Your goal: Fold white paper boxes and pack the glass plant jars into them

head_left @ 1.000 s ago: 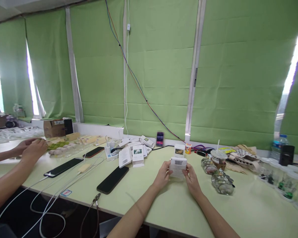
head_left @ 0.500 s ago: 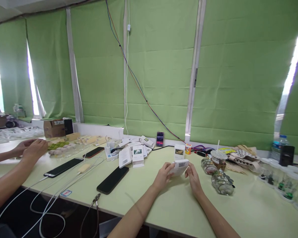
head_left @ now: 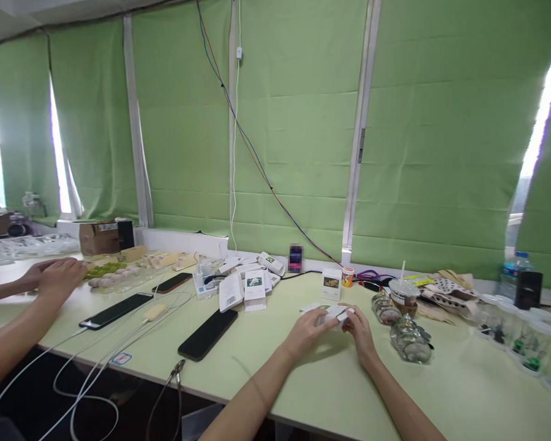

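A small white cardboard box (head_left: 327,311) with a printed picture lies tilted between my two hands, low over the table. My left hand (head_left: 307,334) is closed round its left side, fingers across the top. At the right end, the fingers of my right hand (head_left: 359,334) pinch the white end flaps. Part of the box is hidden behind my fingers. Just behind stands an upright white box (head_left: 332,285) with a picture on its front, beside a small orange and white tub (head_left: 348,277).
Left of my hands are a black phone (head_left: 208,334) and a heap of white boxes (head_left: 256,289). To the right lie glass jars (head_left: 411,340), a lidded cup (head_left: 403,293) and clear containers (head_left: 532,343). A co-worker's hands (head_left: 57,275) are at the far left near a tray.
The box has tipped from showing its barcode side to lying flatter, picture side up. My left fingers have moved over its top and my right fingers have closed in on its end.
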`<state>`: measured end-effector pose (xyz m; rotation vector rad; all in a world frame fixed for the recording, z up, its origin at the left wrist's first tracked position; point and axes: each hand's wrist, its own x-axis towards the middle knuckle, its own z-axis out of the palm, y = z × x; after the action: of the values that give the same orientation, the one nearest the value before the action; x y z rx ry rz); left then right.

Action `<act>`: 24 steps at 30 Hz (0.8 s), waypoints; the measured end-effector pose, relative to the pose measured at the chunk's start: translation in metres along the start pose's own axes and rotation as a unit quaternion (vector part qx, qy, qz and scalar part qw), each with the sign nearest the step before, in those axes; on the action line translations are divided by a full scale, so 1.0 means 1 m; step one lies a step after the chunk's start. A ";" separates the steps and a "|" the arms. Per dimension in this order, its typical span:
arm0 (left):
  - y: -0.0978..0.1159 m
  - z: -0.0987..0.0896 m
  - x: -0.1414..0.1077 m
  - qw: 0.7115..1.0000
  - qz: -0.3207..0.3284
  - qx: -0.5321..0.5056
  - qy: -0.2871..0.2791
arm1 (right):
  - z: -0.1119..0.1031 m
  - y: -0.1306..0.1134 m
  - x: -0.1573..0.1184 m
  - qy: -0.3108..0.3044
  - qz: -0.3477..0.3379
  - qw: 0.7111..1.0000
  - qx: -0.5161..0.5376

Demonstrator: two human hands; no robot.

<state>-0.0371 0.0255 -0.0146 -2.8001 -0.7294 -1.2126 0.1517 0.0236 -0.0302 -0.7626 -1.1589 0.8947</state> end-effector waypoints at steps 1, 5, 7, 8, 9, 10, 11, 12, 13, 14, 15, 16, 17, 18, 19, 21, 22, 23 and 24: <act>0.000 0.000 0.000 1.000 -0.004 -0.004 -0.007 | 0.000 0.001 0.000 0.001 -0.003 1.000 0.000; -0.005 0.005 0.000 0.999 -0.020 -0.021 -0.015 | -0.001 0.003 0.002 0.009 -0.011 1.000 -0.010; -0.007 0.007 -0.001 0.999 -0.015 -0.038 -0.005 | -0.001 0.003 0.002 0.014 -0.015 1.000 -0.017; -0.009 0.008 -0.001 0.999 -0.008 -0.041 0.000 | 0.000 0.003 0.001 0.016 -0.016 1.000 -0.020; -0.010 0.009 -0.001 0.999 0.000 -0.040 0.004 | 0.000 0.003 0.001 0.018 -0.017 0.999 -0.023; -0.010 0.010 -0.001 0.999 0.008 -0.034 0.008 | 0.000 0.003 0.001 0.021 -0.019 0.999 -0.025; -0.011 0.010 0.000 0.999 0.014 -0.027 0.012 | 0.000 0.003 0.001 0.024 -0.020 0.999 -0.026; -0.011 0.011 0.000 1.000 0.018 -0.021 0.014 | 0.000 0.003 0.001 0.028 -0.022 0.999 -0.026; -0.011 0.010 0.000 0.999 0.019 -0.020 0.017 | 0.001 0.004 0.001 0.031 -0.023 0.999 -0.025; -0.010 0.010 0.000 0.999 0.017 -0.024 0.018 | 0.001 0.004 0.001 0.034 -0.024 0.999 -0.024; -0.010 0.009 0.000 0.999 0.014 -0.031 0.019 | 0.001 0.005 0.001 0.035 -0.026 0.999 -0.023; -0.009 0.009 0.000 0.999 0.011 -0.037 0.020 | 0.001 0.005 0.001 0.034 -0.027 0.999 -0.022; -0.008 0.008 0.000 0.999 0.010 -0.040 0.020 | 0.001 0.004 0.001 0.032 -0.028 0.999 -0.020; -0.008 0.008 0.000 0.999 0.011 -0.038 0.018 | 0.001 0.004 0.001 0.029 -0.030 0.999 -0.019; -0.008 0.007 0.000 0.999 0.016 -0.030 0.017 | 0.001 0.004 0.001 0.026 -0.031 0.999 -0.018; -0.009 0.008 -0.001 0.999 0.032 -0.002 0.012 | 0.000 0.004 0.001 0.019 -0.031 0.999 -0.016; -0.011 0.009 -0.002 0.999 0.042 0.013 0.011 | -0.001 0.005 0.002 0.013 -0.028 0.999 -0.015; -0.012 0.010 -0.003 0.998 0.051 0.028 0.013 | -0.001 0.005 0.003 0.005 -0.022 1.000 -0.013; -0.014 0.012 -0.003 0.997 0.060 0.042 0.017 | -0.002 0.006 0.003 -0.004 -0.014 1.000 -0.009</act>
<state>-0.0368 0.0388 -0.0275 -2.7051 -0.5851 -1.1789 0.1530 0.0293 -0.0349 -0.7566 -1.1837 0.8643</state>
